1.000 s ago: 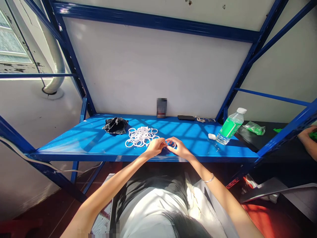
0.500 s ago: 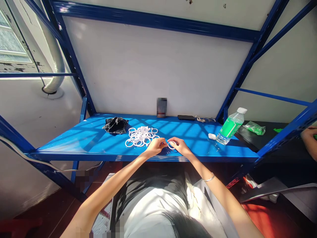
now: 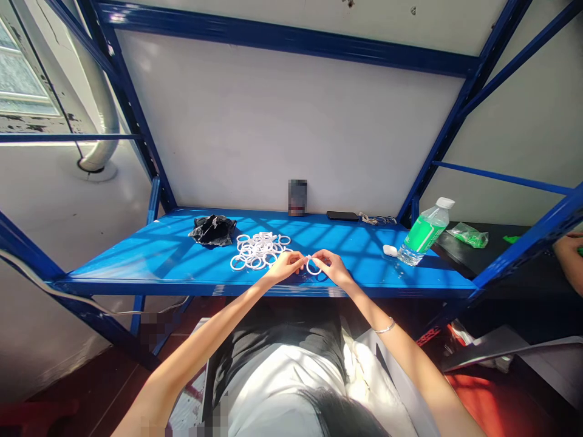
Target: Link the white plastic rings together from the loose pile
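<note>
Both of my hands meet over the front middle of the blue shelf (image 3: 150, 261). My left hand (image 3: 286, 266) and my right hand (image 3: 332, 266) each pinch one side of a small white ring (image 3: 312, 267), held just above the shelf. A pile of several white rings (image 3: 259, 250) lies just left of my left hand. A crumpled black plastic bag (image 3: 213, 230) rests beyond the pile, to its left.
A green-labelled water bottle (image 3: 422, 233) stands at the right, with a small white case (image 3: 390, 250) beside it. A dark phone (image 3: 342, 215), a cable (image 3: 377, 220) and a small box (image 3: 297, 198) line the back wall. Another person's hand (image 3: 567, 252) shows at far right.
My hands have shifted slightly away from me and drawn apart a little, so the white ring between them shows more clearly. The other person's hand has pulled back toward the right edge.
</note>
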The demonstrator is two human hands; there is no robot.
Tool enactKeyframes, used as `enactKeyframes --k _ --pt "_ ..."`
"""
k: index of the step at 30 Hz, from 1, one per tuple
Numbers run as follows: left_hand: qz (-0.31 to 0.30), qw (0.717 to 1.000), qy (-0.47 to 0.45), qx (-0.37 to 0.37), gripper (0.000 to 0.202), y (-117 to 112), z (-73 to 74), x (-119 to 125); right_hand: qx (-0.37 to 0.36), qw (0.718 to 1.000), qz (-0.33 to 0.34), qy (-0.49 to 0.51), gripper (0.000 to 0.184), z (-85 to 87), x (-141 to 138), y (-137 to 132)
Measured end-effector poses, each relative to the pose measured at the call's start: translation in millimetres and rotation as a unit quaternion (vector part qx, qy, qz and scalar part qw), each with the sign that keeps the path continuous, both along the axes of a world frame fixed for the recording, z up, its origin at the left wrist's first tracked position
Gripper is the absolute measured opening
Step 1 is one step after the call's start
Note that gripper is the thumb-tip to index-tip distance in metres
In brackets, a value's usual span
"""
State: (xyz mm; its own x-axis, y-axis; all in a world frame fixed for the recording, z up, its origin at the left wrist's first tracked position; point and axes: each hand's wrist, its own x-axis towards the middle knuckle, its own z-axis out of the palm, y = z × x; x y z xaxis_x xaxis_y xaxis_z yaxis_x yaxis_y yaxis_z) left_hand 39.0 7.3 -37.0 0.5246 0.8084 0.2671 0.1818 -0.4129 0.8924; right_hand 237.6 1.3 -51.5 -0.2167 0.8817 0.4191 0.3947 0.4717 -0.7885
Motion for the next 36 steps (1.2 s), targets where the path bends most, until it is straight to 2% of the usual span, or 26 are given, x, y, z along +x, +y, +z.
enactKeyframes --k 5,9,21,25,30,36 --pt "-0.033 0.999 0.036 0.022 0.051 -2.2 5.3 -1.9 0.051 0.998 -0.029 -0.031 0.028 2.0 -1.2 -3.4" --pt "-0.056 0.997 0.044 0.023 0.049 -2.2 7.8 -3.7 0.089 0.995 -0.021 -0.046 0.028 3.6 -2.3 -6.3" --pt "-0.102 0.994 0.041 -0.007 0.046 1.8 4.5 -5.8 0.087 0.995 -0.005 -0.04 0.027 6.9 -3.8 -11.3" --pt "-0.114 0.993 0.002 -0.033 0.047 6.0 0.8 -4.8 0.032 0.999 0.007 0.007 0.028 3.0 -2.7 -6.3" --pt "-0.129 0.989 -0.032 -0.067 0.051 8.1 -0.7 -5.2 -0.101 0.984 0.108 0.102 0.039 6.1 -1.9 -3.2" --pt "-0.145 0.988 0.002 -0.062 0.052 2.9 4.5 -7.4 -0.171 0.968 0.17 0.067 0.044 17.6 0.5 -11.4"
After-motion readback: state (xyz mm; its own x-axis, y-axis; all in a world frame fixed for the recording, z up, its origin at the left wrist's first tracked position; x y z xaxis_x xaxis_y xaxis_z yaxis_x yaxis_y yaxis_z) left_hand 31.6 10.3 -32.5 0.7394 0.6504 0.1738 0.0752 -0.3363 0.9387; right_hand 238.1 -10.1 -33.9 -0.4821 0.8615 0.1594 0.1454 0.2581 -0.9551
